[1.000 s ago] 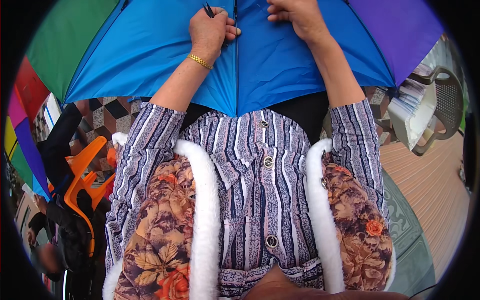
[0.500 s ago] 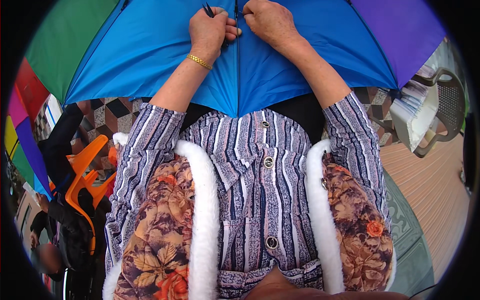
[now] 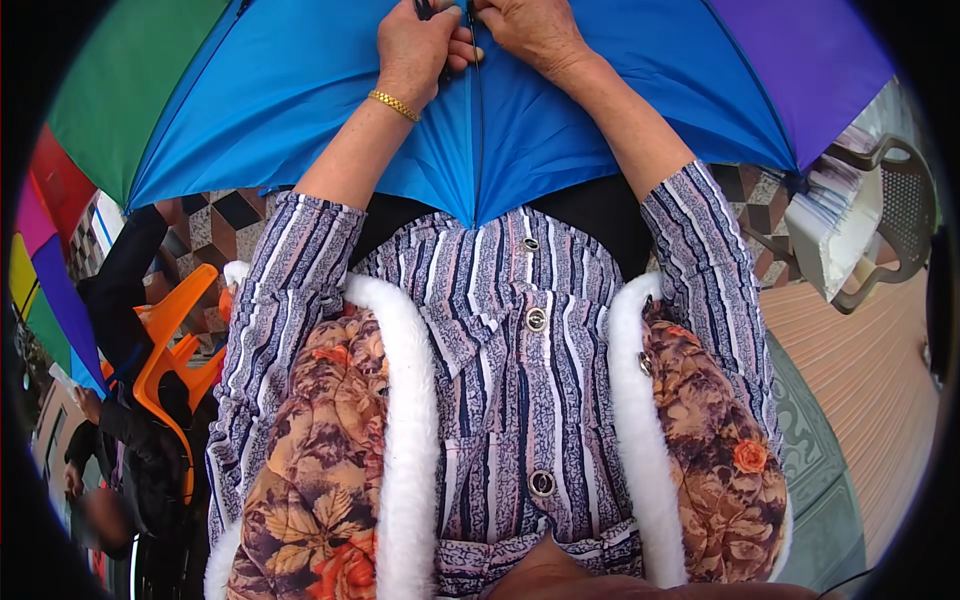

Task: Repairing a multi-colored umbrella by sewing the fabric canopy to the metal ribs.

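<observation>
Change: my right hand has come in from off to the right and now sits beside the rib. My left hand kept its place at the rib; both hands show slightly higher in view.

Position: umbrella spread open in front of me, inner side up, blue panels nearest, rib running down the middle to a point at my shirt. Probably set this way to bring the rib within reach of both hands.

Left hand: curled round a black tool, fingertips near the rib. Likely tucked in the palm to leave those fingertips usable; the grip hides most of the tool. Right hand: fingers bent in and drawn together at the rib; cannot tell whether they pinch anything, being near the top edge of view.

Surroundings: orange chair and a person in black to the left; white box at a grey chair to the right. Tiled floor beyond the hem. Nearest obstruction: creased cloth beside the rib, below my hands.
</observation>
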Demonstrator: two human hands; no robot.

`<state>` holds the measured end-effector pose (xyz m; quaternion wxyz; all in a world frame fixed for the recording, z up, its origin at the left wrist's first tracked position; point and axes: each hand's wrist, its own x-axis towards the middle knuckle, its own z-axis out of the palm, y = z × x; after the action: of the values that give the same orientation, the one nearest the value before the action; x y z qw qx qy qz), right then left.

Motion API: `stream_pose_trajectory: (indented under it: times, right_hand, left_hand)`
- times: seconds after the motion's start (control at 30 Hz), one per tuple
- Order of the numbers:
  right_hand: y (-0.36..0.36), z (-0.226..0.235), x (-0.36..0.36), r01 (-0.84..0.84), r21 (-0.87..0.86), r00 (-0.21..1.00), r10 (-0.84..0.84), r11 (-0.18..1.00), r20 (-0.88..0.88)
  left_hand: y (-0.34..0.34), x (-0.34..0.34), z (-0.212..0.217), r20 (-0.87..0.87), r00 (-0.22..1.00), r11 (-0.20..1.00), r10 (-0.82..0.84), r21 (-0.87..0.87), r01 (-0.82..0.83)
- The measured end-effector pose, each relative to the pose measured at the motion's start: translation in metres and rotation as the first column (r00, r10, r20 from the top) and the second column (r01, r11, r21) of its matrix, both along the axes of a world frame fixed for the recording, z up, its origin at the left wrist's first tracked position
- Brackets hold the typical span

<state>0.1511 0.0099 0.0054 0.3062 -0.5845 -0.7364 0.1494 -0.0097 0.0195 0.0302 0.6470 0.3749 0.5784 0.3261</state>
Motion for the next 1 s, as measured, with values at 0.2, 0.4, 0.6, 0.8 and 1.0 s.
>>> stream_pose_trajectory:
  times: [0.2,0.4,0.6,0.8,1.0]
  right_hand:
    - [-0.003,0.004,0.008,-0.001,-0.041,1.0,0.002,0.999,0.001]
    - [-0.017,0.033,0.017,-0.041,-0.092,0.999,0.04,0.995,-0.01]
    - [-0.015,0.029,0.018,-0.012,-0.078,0.998,0.008,0.997,-0.057]
    - [-0.015,0.027,0.02,-0.042,-0.067,0.993,0.034,0.997,-0.117]
    - [-0.014,0.038,0.022,-0.077,-0.071,0.987,0.066,0.995,-0.145]
  left_hand:
    - [0.003,-0.002,-0.011,0.045,0.996,0.997,-0.073,-0.013,0.074]
    - [-0.007,-0.001,-0.003,-0.014,1.0,0.999,-0.015,0.044,0.016]
    - [-0.006,0.0,-0.006,0.019,0.999,0.997,-0.044,0.06,0.042]
    - [-0.004,0.001,-0.004,-0.018,0.998,0.998,-0.062,0.023,0.063]
    - [-0.005,-0.002,-0.007,-0.048,0.996,0.996,-0.079,0.034,0.08]
